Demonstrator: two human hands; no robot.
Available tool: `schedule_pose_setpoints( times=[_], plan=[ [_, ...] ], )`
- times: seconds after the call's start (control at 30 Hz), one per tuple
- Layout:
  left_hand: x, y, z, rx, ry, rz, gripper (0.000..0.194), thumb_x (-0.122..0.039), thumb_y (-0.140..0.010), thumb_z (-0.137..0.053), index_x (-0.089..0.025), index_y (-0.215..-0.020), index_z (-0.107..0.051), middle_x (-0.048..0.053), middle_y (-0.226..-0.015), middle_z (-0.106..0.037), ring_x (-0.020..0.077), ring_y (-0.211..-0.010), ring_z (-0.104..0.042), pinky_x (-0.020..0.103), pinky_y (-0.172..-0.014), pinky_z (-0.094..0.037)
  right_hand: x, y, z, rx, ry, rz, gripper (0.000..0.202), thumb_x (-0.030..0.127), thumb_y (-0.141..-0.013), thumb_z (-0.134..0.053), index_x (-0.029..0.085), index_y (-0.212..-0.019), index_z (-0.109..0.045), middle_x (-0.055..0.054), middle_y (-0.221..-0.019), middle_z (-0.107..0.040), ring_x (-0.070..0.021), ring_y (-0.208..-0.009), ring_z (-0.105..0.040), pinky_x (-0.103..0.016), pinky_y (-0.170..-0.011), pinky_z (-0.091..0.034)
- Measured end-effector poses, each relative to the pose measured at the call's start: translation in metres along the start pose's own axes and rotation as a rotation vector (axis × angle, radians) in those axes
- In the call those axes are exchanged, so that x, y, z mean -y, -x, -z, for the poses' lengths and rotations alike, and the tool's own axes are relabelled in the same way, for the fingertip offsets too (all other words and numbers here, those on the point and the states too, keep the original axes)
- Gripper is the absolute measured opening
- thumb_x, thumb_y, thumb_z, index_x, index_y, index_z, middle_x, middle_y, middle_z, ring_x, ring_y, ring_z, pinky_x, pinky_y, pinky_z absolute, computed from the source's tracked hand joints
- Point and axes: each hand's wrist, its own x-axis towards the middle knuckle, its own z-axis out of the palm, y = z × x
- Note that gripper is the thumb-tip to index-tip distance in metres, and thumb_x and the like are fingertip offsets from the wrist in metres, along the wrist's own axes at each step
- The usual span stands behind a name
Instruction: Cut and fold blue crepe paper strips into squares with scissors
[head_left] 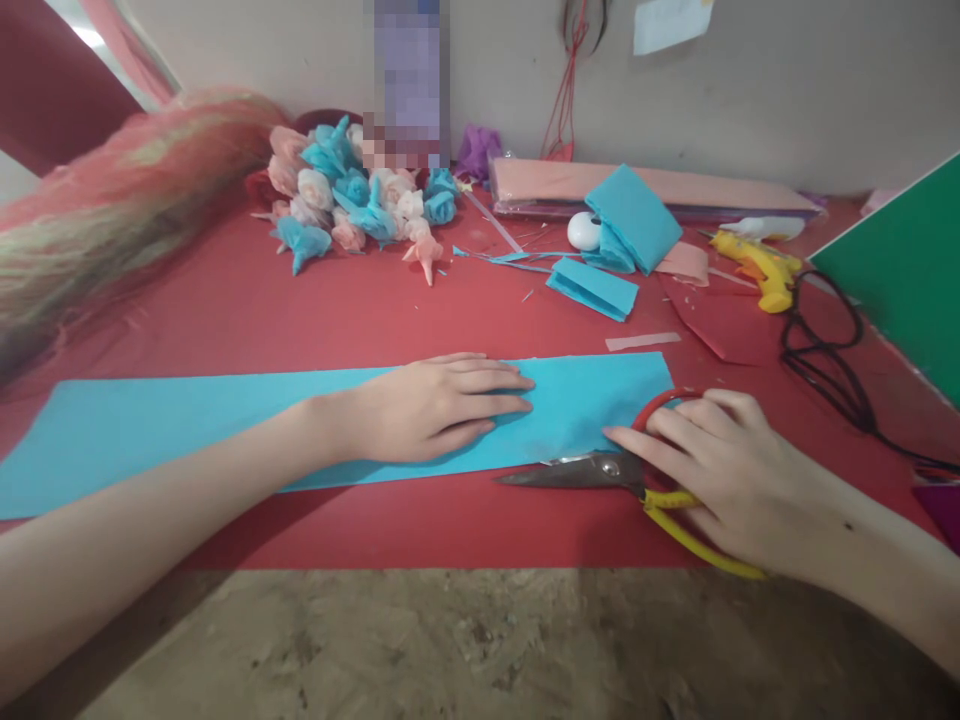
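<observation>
A long strip of blue paper (187, 420) lies across the red table near its front edge. My left hand (442, 405) rests flat on the strip, its fingers stretched to the right and holding nothing. At the strip's right end, my right hand (705, 460) grips scissors (592, 470) with one red and one yellow handle. The blades point left along the strip's near edge. One blade lies in front of the paper and the other is partly hidden by it. My right index finger reaches toward the paper above the scissors' pivot.
Blue, pink and white paper flowers (352, 195) are heaped at the back. Folded blue paper (592, 288), a yellow glue gun (761, 268) and its black cable (832, 370) lie at the right. A fluffy reddish bundle (127, 190) occupies the left; a green board (900, 265) stands far right.
</observation>
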Motion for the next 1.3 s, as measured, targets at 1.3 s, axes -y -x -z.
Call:
schedule_pose_setpoints(
  times=[1.3],
  plan=[
    [-0.001, -0.002, -0.001, -0.015, -0.015, -0.023, 0.038, -0.022, -0.097, -0.033, -0.012, -0.129, -0.05, 0.013, -0.139, -0.047, 0.0237, -0.129, -0.044, 0.042, -0.109, -0.033, 0.02, -0.031, 0.004, -0.053, 0.036, 0.036, 0.032, 0.011, -0.075, -0.041, 0.014, -0.1, -0.062, -0.008, -0.08, -0.061, -0.0243, -0.077, -0.047, -0.039, -0.079, -0.031]
  ],
)
